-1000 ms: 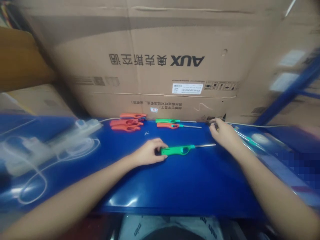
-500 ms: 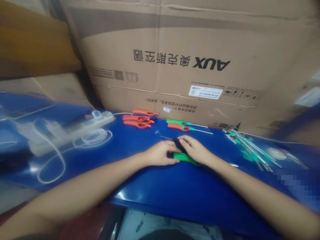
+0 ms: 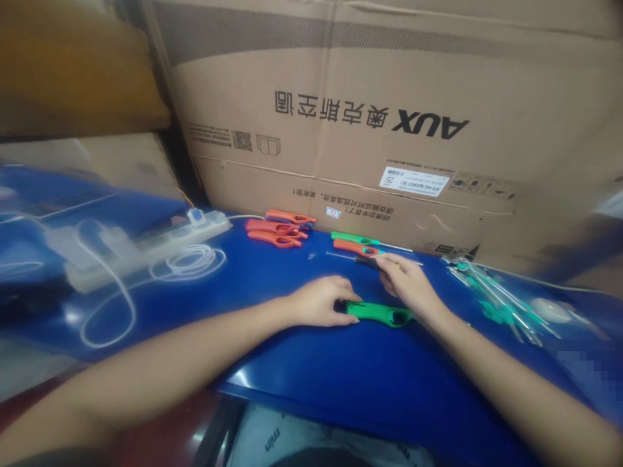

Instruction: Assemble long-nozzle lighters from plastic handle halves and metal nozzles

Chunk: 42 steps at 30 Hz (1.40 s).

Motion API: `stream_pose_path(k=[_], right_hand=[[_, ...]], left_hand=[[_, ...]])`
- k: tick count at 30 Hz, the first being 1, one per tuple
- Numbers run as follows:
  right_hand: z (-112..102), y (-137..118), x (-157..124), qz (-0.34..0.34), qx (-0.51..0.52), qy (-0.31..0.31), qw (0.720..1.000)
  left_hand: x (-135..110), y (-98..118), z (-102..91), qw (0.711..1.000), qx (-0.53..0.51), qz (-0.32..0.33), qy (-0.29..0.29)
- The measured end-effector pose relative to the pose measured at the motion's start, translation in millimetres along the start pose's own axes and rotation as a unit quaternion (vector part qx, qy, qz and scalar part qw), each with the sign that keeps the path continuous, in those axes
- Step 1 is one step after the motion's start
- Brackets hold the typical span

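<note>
In the head view my left hand (image 3: 327, 301) pinches the left end of a green gas lighter body (image 3: 377, 314) lying on the blue table. My right hand (image 3: 407, 280) is closed around a small screwdriver (image 3: 366, 261). Its dark handle shows at my fingers and its thin shaft points left, above the table and apart from the green body. My right wrist covers the right end of that body. Just behind the screwdriver lie a green lighter (image 3: 351, 238) and an orange lighter (image 3: 354, 248), both with metal rods.
Several orange lighter bodies (image 3: 276, 240) lie at the back, left of centre. On the right is a pile of metal rods with green parts (image 3: 496, 301). A power strip (image 3: 146, 250) and coiled white cable (image 3: 192, 263) occupy the left. A large cardboard box (image 3: 233, 78) stands behind.
My right hand has lifted away from the green lighter body, moving right and back with the screwdriver. More of the green body now shows. My left hand stays at its left end.
</note>
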State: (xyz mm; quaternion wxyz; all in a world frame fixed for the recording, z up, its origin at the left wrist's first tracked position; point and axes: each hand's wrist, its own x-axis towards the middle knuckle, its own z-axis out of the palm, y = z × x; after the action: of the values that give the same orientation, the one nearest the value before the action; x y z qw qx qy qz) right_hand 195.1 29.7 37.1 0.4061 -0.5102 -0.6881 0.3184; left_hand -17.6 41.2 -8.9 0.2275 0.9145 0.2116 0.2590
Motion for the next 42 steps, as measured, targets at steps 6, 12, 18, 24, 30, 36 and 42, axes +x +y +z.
stream_pose_path(k=[6, 12, 18, 24, 30, 36, 42], right_hand=[[-28.0, -13.0, -19.0, 0.056, 0.313, 0.184, 0.93], [-40.0, 3.3, -18.2, 0.095, 0.385, 0.216, 0.892], [-24.6, 6.0, -22.6, 0.176, 0.406, 0.187, 0.877], [-16.7, 6.0, -25.9, 0.193, 0.426, 0.177, 0.866], [-15.4, 7.7, -25.9, 0.216, 0.447, 0.172, 0.851], [-14.6, 8.3, -24.3, 0.255, 0.459, 0.17, 0.834], [-13.3, 10.2, -25.9, 0.212, 0.442, 0.154, 0.858]], left_hand=[[0.8, 7.8, 7.4, 0.999, -0.033, -0.011, 0.004], [2.4, 25.0, 18.0, 0.996, -0.024, -0.08, 0.011], [2.6, 29.7, 12.1, 0.985, -0.111, -0.115, 0.066], [3.1, 35.3, 9.5, 0.965, -0.199, -0.136, 0.099], [2.9, 36.5, 8.8, 0.969, -0.192, -0.105, 0.115], [1.9, 35.2, 9.7, 0.971, -0.196, -0.089, 0.106], [2.3, 35.5, 11.0, 0.973, -0.19, -0.096, 0.095]])
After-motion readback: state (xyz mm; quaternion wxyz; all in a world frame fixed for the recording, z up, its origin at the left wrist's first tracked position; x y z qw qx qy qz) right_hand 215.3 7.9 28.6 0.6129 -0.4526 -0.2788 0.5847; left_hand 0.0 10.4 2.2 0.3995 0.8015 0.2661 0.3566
